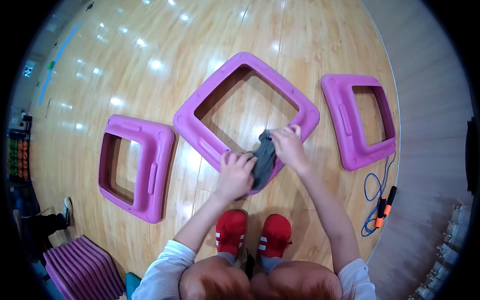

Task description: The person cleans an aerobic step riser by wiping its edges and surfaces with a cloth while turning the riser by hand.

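Note:
A large purple frame (210, 89) with an open middle lies on the wooden floor in front of the red shoes. Across its near corner is a dark grey cloth (264, 162). On the cloth's left side, my left hand (236, 172) has its fingers bent around the edge. The cloth's upper right end is pinched in my right hand (288, 145), close to the frame's right side.
Similar purple frames lie to the left (152, 170) and right (345, 120). A blue jump rope (370, 226) with orange and black handles is at the right. Purple pieces are stacked (82, 270) at the lower left, near another person's shoe (68, 211).

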`<act>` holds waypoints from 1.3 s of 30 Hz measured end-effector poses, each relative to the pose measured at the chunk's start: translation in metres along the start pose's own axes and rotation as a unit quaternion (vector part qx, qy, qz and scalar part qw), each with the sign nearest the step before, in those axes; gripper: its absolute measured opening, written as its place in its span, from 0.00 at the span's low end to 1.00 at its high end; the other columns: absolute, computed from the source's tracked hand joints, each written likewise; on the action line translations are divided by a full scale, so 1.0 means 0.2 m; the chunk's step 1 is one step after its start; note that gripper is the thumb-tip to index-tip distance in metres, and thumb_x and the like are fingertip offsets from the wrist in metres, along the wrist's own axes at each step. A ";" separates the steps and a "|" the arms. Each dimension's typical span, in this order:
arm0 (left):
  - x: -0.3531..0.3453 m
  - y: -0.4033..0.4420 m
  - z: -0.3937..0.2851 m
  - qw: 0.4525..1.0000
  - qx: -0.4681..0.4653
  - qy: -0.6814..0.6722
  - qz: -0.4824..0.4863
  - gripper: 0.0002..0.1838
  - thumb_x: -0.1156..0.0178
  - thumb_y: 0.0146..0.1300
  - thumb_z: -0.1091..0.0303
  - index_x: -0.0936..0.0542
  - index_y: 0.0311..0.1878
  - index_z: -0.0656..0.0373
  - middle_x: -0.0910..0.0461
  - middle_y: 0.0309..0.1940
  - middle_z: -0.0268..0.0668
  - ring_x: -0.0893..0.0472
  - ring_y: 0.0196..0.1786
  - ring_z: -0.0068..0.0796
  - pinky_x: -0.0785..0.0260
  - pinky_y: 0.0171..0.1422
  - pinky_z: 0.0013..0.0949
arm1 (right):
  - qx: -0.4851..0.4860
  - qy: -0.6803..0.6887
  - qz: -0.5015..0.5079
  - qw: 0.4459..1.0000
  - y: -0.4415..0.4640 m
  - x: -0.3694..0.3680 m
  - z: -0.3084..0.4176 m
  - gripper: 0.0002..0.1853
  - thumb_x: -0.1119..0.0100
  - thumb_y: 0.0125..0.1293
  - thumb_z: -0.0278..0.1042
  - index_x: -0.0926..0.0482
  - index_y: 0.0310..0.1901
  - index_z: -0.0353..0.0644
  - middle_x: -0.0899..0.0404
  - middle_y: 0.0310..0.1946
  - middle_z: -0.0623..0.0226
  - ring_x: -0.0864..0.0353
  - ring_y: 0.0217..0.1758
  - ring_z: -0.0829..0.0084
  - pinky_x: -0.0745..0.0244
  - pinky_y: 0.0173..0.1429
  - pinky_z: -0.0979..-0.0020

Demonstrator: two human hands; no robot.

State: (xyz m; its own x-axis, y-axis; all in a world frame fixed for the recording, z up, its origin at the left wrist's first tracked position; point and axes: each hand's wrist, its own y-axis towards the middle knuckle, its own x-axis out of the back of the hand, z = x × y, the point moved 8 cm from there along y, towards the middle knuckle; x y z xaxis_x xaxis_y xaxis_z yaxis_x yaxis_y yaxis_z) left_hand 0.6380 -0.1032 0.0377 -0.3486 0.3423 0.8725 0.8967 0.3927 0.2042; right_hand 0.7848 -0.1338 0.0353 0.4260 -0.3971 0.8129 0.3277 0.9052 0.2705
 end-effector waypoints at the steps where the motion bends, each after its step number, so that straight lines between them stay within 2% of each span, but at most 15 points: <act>1: -0.02 -0.01 -0.05 0.999 0.033 -0.014 0.001 0.22 0.38 0.46 0.69 0.23 0.49 0.57 0.25 0.48 0.36 0.30 0.53 0.40 0.50 0.67 0.55 | 0.006 -0.008 0.006 1.000 0.02 0.01 -0.03 0.10 0.45 0.58 0.26 0.20 0.41 0.41 0.19 0.35 0.65 0.23 0.42 0.66 0.44 0.58 0.61; 6: -0.09 -0.02 0.05 0.995 0.098 0.007 -0.018 0.22 0.36 0.51 0.59 0.23 0.48 0.58 0.24 0.44 0.36 0.29 0.53 0.37 0.53 0.68 0.58 | -0.012 -0.066 0.067 0.995 0.04 -0.03 -0.21 0.06 0.46 0.58 0.28 0.24 0.39 0.43 0.20 0.36 0.67 0.24 0.50 0.68 0.50 0.65 0.48; 9: -0.16 -0.01 0.13 0.986 0.075 0.016 0.150 0.15 0.41 0.57 0.62 0.22 0.46 0.56 0.23 0.40 0.35 0.28 0.53 0.35 0.57 0.70 0.61 | -0.036 -0.067 0.078 0.994 0.02 -0.07 -0.25 0.06 0.47 0.59 0.28 0.26 0.38 0.43 0.21 0.36 0.66 0.25 0.51 0.67 0.51 0.65 0.45; 10: -0.14 -0.01 0.17 0.985 0.074 0.017 0.152 0.15 0.41 0.57 0.62 0.22 0.46 0.56 0.23 0.40 0.35 0.28 0.53 0.35 0.57 0.70 0.61 | -0.043 -0.065 0.068 0.995 0.01 -0.07 -0.25 0.05 0.47 0.59 0.29 0.26 0.38 0.44 0.21 0.35 0.66 0.25 0.51 0.67 0.50 0.64 0.45; 12: -0.13 -0.01 0.20 0.980 0.011 -0.097 0.173 0.13 0.42 0.58 0.66 0.22 0.46 0.55 0.23 0.40 0.34 0.29 0.54 0.35 0.58 0.71 0.62 | -0.045 -0.065 0.062 0.995 0.01 -0.06 -0.24 0.05 0.47 0.59 0.29 0.26 0.38 0.43 0.21 0.35 0.66 0.25 0.50 0.67 0.50 0.64 0.45; 14: -0.12 -0.02 0.20 0.974 0.003 -0.090 0.208 0.13 0.42 0.56 0.68 0.22 0.46 0.55 0.23 0.39 0.33 0.29 0.56 0.34 0.57 0.71 0.62 | -0.045 -0.066 0.059 0.995 -0.01 -0.05 -0.24 0.05 0.47 0.59 0.29 0.26 0.38 0.43 0.21 0.34 0.66 0.25 0.50 0.66 0.49 0.63 0.45; 22: -0.12 0.04 0.22 0.964 -0.209 0.078 0.142 0.06 0.45 0.51 0.70 0.22 0.33 0.49 0.27 0.28 0.25 0.25 0.43 0.25 0.53 0.73 0.56 | -0.049 -0.064 0.035 0.996 -0.07 -0.03 -0.20 0.06 0.45 0.60 0.31 0.26 0.38 0.42 0.21 0.36 0.64 0.25 0.49 0.66 0.49 0.62 0.45; 29: -0.01 0.24 0.46 0.920 -0.244 0.235 0.198 0.04 0.46 0.51 0.68 0.21 0.28 0.48 0.26 0.24 0.25 0.23 0.43 0.21 0.58 0.75 0.56 | -0.099 -0.045 -0.007 0.994 -0.10 -0.13 -0.09 0.07 0.47 0.62 0.30 0.27 0.41 0.39 0.21 0.38 0.61 0.27 0.53 0.64 0.51 0.63 0.46; 30: 0.01 0.24 0.44 0.920 -0.240 0.236 0.199 0.04 0.46 0.51 0.68 0.21 0.28 0.48 0.26 0.24 0.25 0.23 0.43 0.21 0.58 0.75 0.56 | -0.097 -0.043 -0.005 0.994 -0.10 -0.13 -0.07 0.07 0.47 0.62 0.30 0.27 0.41 0.39 0.21 0.38 0.61 0.27 0.53 0.64 0.51 0.63 0.46; 32: 0.01 0.28 0.45 0.915 -0.200 0.280 0.210 0.05 0.47 0.53 0.67 0.21 0.28 0.48 0.24 0.26 0.25 0.23 0.44 0.23 0.59 0.76 0.56 | -0.093 -0.011 -0.090 0.992 -0.10 -0.05 -0.02 0.09 0.48 0.61 0.28 0.26 0.43 0.38 0.22 0.40 0.60 0.27 0.53 0.62 0.53 0.63 0.46; 33: 0.00 0.27 0.44 0.925 -0.155 0.249 0.243 0.07 0.44 0.51 0.69 0.19 0.34 0.50 0.21 0.34 0.28 0.23 0.47 0.28 0.59 0.75 0.57 | -0.091 -0.010 -0.091 0.992 -0.10 -0.04 0.01 0.09 0.48 0.61 0.28 0.26 0.43 0.38 0.22 0.40 0.60 0.27 0.53 0.62 0.53 0.63 0.46; 34: -0.01 0.23 0.39 0.925 -0.154 0.249 0.243 0.07 0.44 0.51 0.69 0.19 0.34 0.50 0.21 0.34 0.28 0.23 0.47 0.28 0.59 0.75 0.57 | -0.089 0.002 -0.102 0.991 -0.12 -0.01 0.03 0.09 0.50 0.63 0.27 0.26 0.44 0.39 0.23 0.41 0.60 0.27 0.54 0.63 0.51 0.64 0.50; 36: 0.07 0.15 0.30 0.982 -0.071 0.137 0.112 0.14 0.40 0.47 0.69 0.19 0.40 0.54 0.21 0.42 0.34 0.24 0.50 0.35 0.50 0.72 0.52 | -0.090 0.014 -0.116 0.989 -0.17 0.01 0.06 0.10 0.52 0.65 0.26 0.26 0.46 0.40 0.24 0.43 0.60 0.27 0.54 0.63 0.48 0.65 0.54; 38: 0.04 0.04 0.22 0.996 0.004 0.036 0.079 0.20 0.38 0.45 0.70 0.22 0.46 0.58 0.22 0.45 0.40 0.24 0.49 0.40 0.37 0.63 0.44 | -0.123 0.151 -0.188 0.963 -0.23 0.04 0.00 0.09 0.49 0.58 0.20 0.26 0.41 0.38 0.24 0.41 0.58 0.26 0.48 0.59 0.37 0.56 0.60; 39: 0.04 0.01 0.15 0.997 0.046 -0.022 0.059 0.20 0.39 0.48 0.68 0.23 0.48 0.60 0.23 0.45 0.41 0.25 0.49 0.41 0.35 0.60 0.43 | -0.166 0.210 -0.212 0.940 -0.26 0.05 -0.04 0.06 0.49 0.60 0.21 0.28 0.39 0.36 0.25 0.36 0.56 0.25 0.40 0.57 0.32 0.44 0.69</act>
State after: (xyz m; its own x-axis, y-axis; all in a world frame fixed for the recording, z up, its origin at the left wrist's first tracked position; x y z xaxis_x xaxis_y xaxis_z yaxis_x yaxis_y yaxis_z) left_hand 0.6283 -0.0749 0.0312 -0.2547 0.4268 0.8677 0.9045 0.4227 0.0576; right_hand 0.7791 -0.1862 0.0249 0.4703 -0.7991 0.3744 0.7589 0.5828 0.2907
